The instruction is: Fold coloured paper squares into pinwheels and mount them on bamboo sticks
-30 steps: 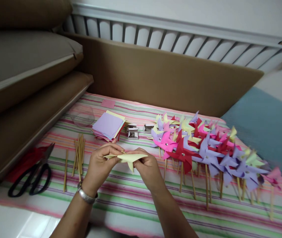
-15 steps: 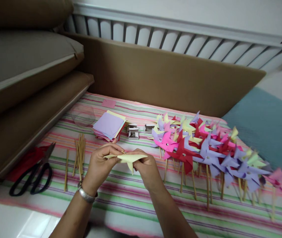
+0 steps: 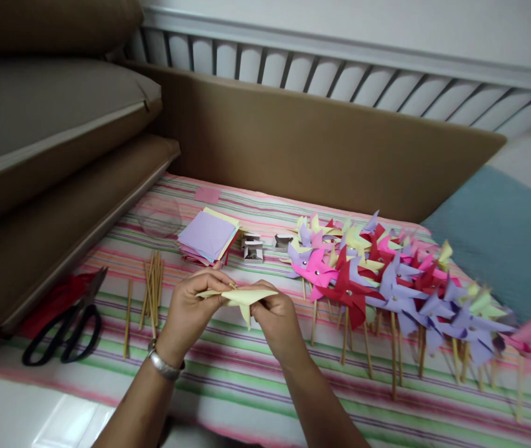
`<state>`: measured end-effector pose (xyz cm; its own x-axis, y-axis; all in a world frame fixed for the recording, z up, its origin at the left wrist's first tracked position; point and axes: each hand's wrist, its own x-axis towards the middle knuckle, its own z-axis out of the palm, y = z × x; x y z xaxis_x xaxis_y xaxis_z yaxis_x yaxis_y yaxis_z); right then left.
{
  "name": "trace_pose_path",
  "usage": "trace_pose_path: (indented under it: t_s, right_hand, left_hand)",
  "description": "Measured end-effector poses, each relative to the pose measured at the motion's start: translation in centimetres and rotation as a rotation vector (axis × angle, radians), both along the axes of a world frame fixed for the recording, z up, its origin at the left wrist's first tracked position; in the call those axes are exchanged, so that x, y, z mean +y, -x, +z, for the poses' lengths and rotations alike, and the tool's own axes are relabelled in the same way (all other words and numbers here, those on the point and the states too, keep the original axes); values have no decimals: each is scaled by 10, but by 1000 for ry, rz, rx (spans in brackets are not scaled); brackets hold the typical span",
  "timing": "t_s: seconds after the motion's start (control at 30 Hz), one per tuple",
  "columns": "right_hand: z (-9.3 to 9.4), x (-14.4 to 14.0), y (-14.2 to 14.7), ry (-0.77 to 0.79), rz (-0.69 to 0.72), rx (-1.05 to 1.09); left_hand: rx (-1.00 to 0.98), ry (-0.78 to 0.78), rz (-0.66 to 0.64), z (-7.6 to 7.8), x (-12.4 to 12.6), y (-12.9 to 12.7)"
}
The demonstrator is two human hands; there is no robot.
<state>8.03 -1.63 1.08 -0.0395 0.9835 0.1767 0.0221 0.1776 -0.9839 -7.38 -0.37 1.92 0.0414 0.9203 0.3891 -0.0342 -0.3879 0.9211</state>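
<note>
- Stacked brown cushions (image 3: 50, 118) fill the left side; a brown padded panel (image 3: 321, 143) stands along the back, with a white slatted rail (image 3: 340, 68) behind it.
- Striped cloth (image 3: 246, 386), pink/green/purple bands, covers the work surface. A blue mat (image 3: 503, 242) lies off its right edge.
- Finished pinwheels (image 3: 386, 280) lie in a dense overlapping row on the right half of the cloth: pink, red, purple, yellow, pale green. Their sticks point toward the camera.
- Stack of paper squares (image 3: 208, 235) sits behind the hands, purple sheet on top, yellow and pink edges showing below.
- Black scissors (image 3: 64, 326) at far left of the cloth, blades closed, partly over a red sheet (image 3: 55, 298).
- Loose wooden sticks (image 3: 150, 292) lie between the scissors and the hands, roughly parallel, one a bit apart to the left.
- A clear plastic lid or dish (image 3: 160, 216) left of the paper stack; too blurred to tell which.
- Small white boxes (image 3: 252, 247) just right of the stack, contents not readable.
- Left hand (image 3: 190, 311): closed, pinching the left end of the yellow paper piece (image 3: 244, 297). Silver bangle (image 3: 165, 367) on that wrist.
- Right hand (image 3: 277, 320): closed, pinching the right part of the same piece.
- The yellow paper piece is folded, pointed tips out to the sides and one down, held above the cloth in front of the paper stack, between both hands.
</note>
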Motion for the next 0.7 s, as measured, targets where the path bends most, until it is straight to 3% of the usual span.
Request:
trace_pose_path:
  t_s: [0.7]
  right_hand:
    - [9,-4,-3,-39,46,-59]
  left_hand:
    - [-20,14,-49,0,-4,5]
